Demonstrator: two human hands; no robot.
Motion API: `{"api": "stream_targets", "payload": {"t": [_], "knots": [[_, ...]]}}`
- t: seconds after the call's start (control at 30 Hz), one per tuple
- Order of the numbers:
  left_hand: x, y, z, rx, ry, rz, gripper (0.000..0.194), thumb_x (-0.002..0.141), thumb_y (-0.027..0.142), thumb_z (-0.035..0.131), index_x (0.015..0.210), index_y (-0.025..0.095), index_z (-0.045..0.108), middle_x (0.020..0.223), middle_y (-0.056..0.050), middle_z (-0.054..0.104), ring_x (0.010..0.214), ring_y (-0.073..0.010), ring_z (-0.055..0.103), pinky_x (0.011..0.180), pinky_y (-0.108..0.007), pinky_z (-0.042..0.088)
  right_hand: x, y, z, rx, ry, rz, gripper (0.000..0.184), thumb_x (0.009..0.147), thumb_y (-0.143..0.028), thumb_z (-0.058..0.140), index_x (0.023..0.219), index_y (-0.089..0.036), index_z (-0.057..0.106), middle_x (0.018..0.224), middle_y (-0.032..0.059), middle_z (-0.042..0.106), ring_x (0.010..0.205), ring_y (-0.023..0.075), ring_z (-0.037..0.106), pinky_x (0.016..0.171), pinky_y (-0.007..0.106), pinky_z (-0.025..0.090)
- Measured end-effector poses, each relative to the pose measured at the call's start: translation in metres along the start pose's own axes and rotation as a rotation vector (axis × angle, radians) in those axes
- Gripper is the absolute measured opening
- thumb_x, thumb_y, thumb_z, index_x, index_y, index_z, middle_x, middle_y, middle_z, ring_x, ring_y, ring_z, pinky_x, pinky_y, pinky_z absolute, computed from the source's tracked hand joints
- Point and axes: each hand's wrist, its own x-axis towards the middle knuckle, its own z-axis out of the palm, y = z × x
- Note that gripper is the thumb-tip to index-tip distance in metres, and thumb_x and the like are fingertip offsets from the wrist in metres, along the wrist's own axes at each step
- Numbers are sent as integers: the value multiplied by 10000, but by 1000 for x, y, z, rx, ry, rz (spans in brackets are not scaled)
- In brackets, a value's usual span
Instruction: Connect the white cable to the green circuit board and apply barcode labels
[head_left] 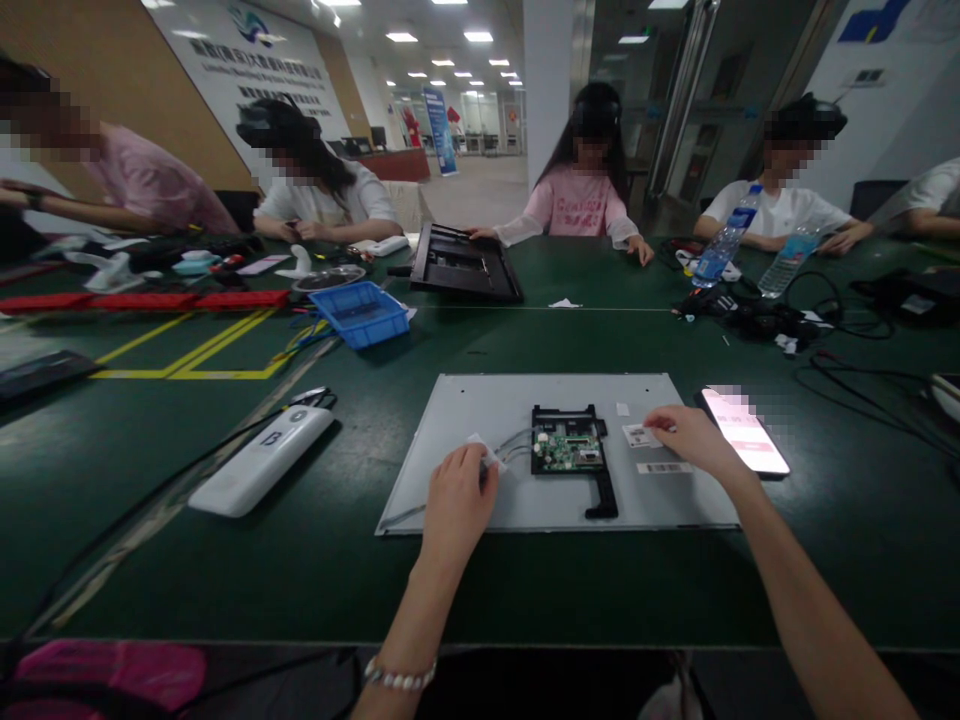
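Note:
A grey flat panel, likely a screen's back, lies on the green table before me. Mounted near its middle is a green circuit board in a black plastic bracket, with thin cables running left. My left hand rests over the panel's left part, fingers curled. A small whitish piece shows at its fingertips; whether it is gripped is hidden. My right hand is at the panel's right part, its fingertips pinched at a white printed label. Below that label is a barcode strip.
A lit phone lies right of the panel, a white power bank to the left. Beyond are a blue basket and a black frame touched by a co-worker. Water bottles and cables stand at the right.

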Motion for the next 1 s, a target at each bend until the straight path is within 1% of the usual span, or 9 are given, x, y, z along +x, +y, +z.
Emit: {"api": "stream_targets", "payload": {"t": [0.1, 0.23, 0.43, 0.57, 0.67, 0.77, 0.83, 0.93, 1.0], "knots": [[0, 3, -1, 13, -29, -8, 116, 826, 212, 492, 933, 189, 531, 951, -66, 619, 930, -230, 576, 832, -352, 435, 0, -2, 0, -5, -2, 7, 206, 784, -209, 510, 896, -208, 682, 928, 49, 690, 828, 180, 638, 754, 299, 476], [-1, 5, -2, 24, -54, -20, 184, 834, 224, 485, 1013, 195, 518, 1023, -63, 624, 976, -232, 574, 868, -367, 423, 1, -2, 0, -10, 26, 11, 210, 780, -198, 506, 898, -203, 680, 928, 43, 687, 839, 174, 633, 773, 291, 464], [-2, 5, 2, 54, -87, -8, 259, 853, 258, 474, 1103, 194, 489, 1131, -86, 611, 1045, -248, 568, 932, -400, 394, 3, 3, 1, -34, 56, 18, 201, 778, -198, 508, 891, -202, 674, 912, 42, 683, 821, 171, 631, 749, 284, 461], [-4, 6, 1, 66, -42, 22, 259, 861, 316, 487, 1084, 187, 507, 1204, -109, 571, 1105, -263, 538, 952, -420, 391, 3, 5, 2, -73, 95, 20, 215, 788, -203, 503, 920, -198, 672, 932, 45, 677, 828, 170, 627, 750, 278, 454], [-5, 7, -1, 54, 9, 84, 298, 849, 350, 518, 1092, 178, 514, 1251, -121, 534, 1118, -274, 520, 953, -427, 399, 3, 5, 3, -110, 133, 3, 220, 795, -212, 499, 932, -191, 670, 974, 58, 660, 858, 177, 616, 782, 287, 448], [-5, 9, -2, 57, 22, 147, 330, 825, 300, 554, 1125, 171, 506, 1225, -114, 547, 1089, -275, 528, 937, -427, 416, 4, 2, 5, -148, 198, -46, 234, 814, -232, 489, 966, -179, 657, 1034, 77, 636, 943, 199, 590, 852, 315, 429], [-5, 10, -1, 78, 23, 173, 287, 828, 219, 531, 1110, 172, 517, 1185, -106, 569, 1061, -266, 542, 916, -414, 432, 5, -3, 7, -155, 228, -94, 252, 829, -252, 485, 1013, -174, 638, 1070, 85, 622, 984, 206, 574, 879, 328, 421], [-5, 9, -2, 116, 3, 208, 205, 846, 113, 457, 1012, 174, 560, 1054, -88, 621, 953, -235, 584, 855, -380, 463, 5, -13, 10, -168, 215, -175, 267, 842, -282, 497, 1062, -188, 616, 1098, 82, 611, 1004, 213, 562, 883, 338, 424], [-4, 7, -5, 135, 23, 223, 195, 855, 96, 441, 977, 170, 573, 986, -79, 640, 889, -222, 598, 824, -370, 472, 7, -18, 13, -201, 199, -218, 277, 847, -292, 507, 1089, -198, 604, 1108, 81, 610, 1018, 221, 554, 877, 345, 428]]}}
